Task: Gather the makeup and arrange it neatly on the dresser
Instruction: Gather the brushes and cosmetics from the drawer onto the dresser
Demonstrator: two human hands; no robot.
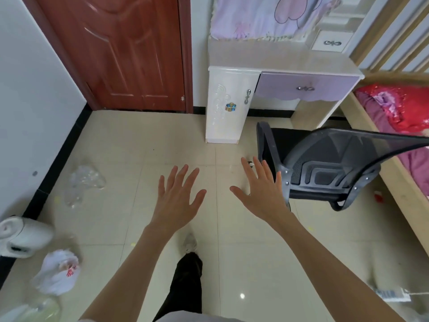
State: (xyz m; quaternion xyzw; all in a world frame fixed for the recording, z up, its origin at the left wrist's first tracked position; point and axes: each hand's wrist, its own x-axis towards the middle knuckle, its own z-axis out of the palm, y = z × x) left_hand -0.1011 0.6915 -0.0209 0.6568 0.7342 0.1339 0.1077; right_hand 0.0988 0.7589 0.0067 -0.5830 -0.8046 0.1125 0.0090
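Both hands were spread wide and held nothing — the left hand (177, 196) and right hand (262, 190) hovered over the floor (139, 147). No makeup showed; the far desk (285, 60) looked bare. Such items would likely be light, slippery, fragile — best gripped round the body.

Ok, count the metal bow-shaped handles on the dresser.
3: cabinet door handle, purple drawer handle, upper small drawer handle. Others may be hidden behind the cloth.
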